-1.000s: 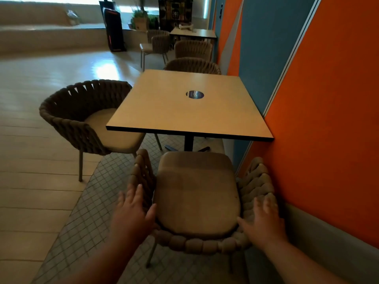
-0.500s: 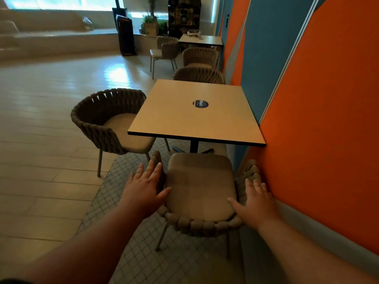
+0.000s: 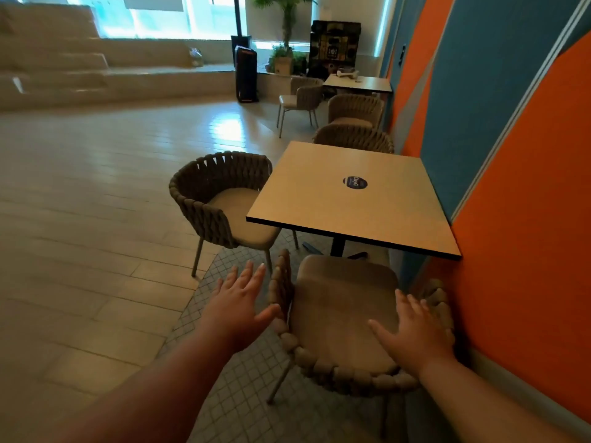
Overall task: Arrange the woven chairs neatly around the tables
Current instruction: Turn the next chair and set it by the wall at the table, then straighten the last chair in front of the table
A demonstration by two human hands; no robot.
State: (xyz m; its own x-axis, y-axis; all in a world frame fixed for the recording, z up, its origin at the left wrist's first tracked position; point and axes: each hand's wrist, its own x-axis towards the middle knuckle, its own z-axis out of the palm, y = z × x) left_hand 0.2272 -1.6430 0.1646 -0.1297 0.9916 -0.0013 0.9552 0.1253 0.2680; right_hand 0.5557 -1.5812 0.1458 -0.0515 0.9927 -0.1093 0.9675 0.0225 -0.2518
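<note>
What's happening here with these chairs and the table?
A person is setting woven chairs around a square table that stands against an orange and blue wall. Both hands are open with fingers spread. The left hand is beside the near chair at its left woven arm, and the right hand is over its right side. The near chair faces the table, seat front at the table's edge. A second woven chair stands at the table's left side, and a third woven chair at the far side.

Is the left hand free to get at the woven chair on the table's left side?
Probably yes: the left hand is open and empty, and only rug lies between it and the side chair, though a lean forward seems needed.
</note>
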